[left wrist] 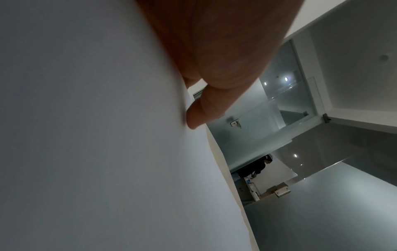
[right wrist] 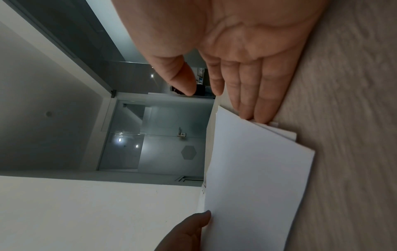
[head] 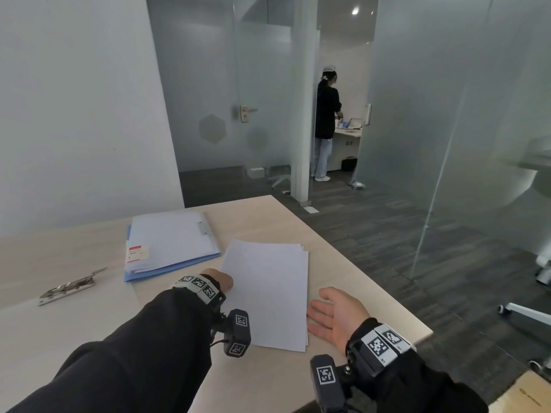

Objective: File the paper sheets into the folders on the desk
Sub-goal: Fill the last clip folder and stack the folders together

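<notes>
A stack of white paper sheets (head: 268, 290) lies on the light wooden desk (head: 262, 216) in front of me. My left hand (head: 225, 281) is at the stack's left edge. In the left wrist view its thumb (left wrist: 199, 115) lies on top of the paper sheets (left wrist: 86, 135), and its fingers are hidden beneath them. My right hand (head: 337, 314) stands on its side at the stack's right edge, palm facing the paper, with straight fingertips (right wrist: 253, 110) touching the edge of the sheets (right wrist: 257, 178). A blue folder (head: 170, 245), holding papers and bearing a red-and-white label, lies behind to the left.
A loose metal binder clip (head: 70, 287) lies on the desk at the left. The desk's right edge (head: 387, 290) runs close to my right hand. Frosted glass walls surround the room, a person (head: 326, 114) stands far off through the doorway, and chair legs (head: 524, 311) show at the right.
</notes>
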Motion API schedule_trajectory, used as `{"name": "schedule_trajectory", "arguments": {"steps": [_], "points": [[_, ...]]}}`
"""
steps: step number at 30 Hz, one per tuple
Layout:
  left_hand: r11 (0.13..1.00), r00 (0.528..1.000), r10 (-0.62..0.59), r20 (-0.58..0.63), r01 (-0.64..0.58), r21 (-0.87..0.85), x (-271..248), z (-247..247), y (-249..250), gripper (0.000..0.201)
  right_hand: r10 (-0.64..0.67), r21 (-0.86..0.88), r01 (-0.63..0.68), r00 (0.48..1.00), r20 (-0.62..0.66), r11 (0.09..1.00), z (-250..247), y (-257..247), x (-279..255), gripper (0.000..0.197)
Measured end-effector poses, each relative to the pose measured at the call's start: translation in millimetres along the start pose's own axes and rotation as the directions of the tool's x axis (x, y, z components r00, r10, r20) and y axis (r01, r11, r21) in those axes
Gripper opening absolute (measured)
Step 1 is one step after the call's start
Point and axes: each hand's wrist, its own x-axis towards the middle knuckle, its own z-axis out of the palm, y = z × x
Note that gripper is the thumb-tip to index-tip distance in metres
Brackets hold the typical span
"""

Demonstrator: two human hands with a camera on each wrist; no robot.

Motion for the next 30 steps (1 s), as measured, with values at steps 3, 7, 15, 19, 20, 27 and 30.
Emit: {"name": "schedule_trajectory", "arguments": {"steps": [3,7,15,19,20,27,30], "points": [[0.999,0.999,0.026,-0.042,-0.027,-0.02,1,-1,-6,0.015,-0.001,-0.004,0.001,1.0,0.007,1.0,-2,1,2,0.023],[0.974,0.967,0.185,-0.176,-0.204,-0.099,-13,-5,-11,0.02,-0.013,-0.071,0.013,1.0,0.003,0.997,-3,1,3,0.014],[0.698,0.889,0.303,-0.344,-0.453,-0.554,-59,-12,-30,0.015,-0.223,-0.12,0.222,0.975,0.005,0.968,4,-1,18,0.041],[0.557,0.866,0.33,-0.376,-0.5,-0.663,-65,-5,-47,0.021,-0.327,-0.148,0.34,0.939,0.104,0.929,24,-11,10,0.021],[0.533,0.857,0.337,-0.39,-0.515,-0.671,-65,-5,-50,0.024,-0.375,-0.166,0.387,0.922,0.099,0.907,27,-15,8,0.021],[0.332,0.857,0.317,-0.406,-0.501,-0.799,-69,-6,-58,0.025,-0.54,-0.228,0.559,0.829,0.145,0.797,42,-24,-4,0.019],[0.314,0.871,0.311,-0.381,-0.472,-0.824,-70,3,-66,0.033,-0.532,-0.164,0.556,0.829,0.17,0.815,41,-17,-7,0.021]]}}
